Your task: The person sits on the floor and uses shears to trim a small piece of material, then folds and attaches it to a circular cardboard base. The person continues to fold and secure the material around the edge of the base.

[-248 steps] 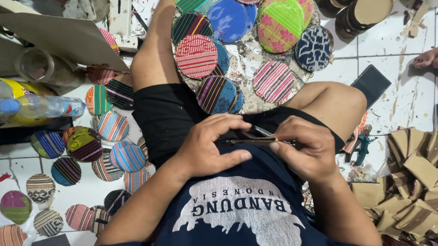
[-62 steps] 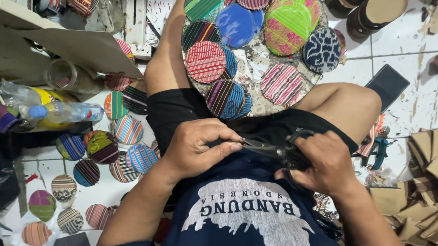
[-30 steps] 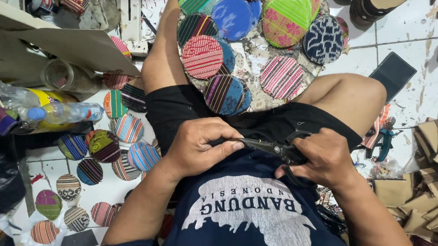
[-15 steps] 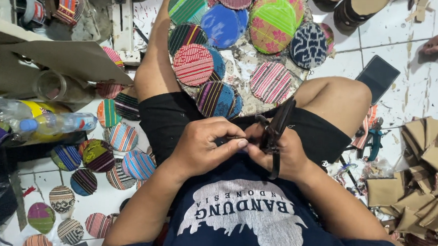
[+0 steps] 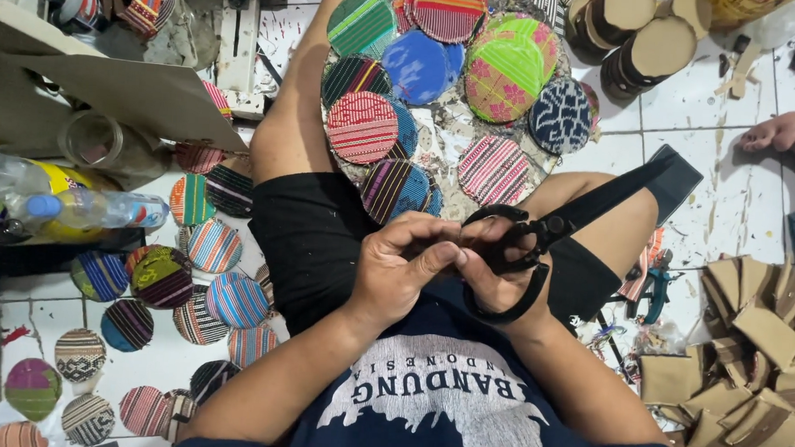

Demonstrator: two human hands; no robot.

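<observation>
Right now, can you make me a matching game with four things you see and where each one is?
Things:
1. black scissors
2. clear plastic bottle
3. folded brown card pieces
4. bright green fabric disc

Places:
A. lying at the left edge
B. top of the picture, among the discs between the legs
C. in the right hand, blades pointing up to the right
D. heaped at the right edge

Pairs: 1-C, 2-A, 3-D, 4-B

right hand [image 5: 494, 272] grips black scissors [image 5: 558, 229]
</observation>
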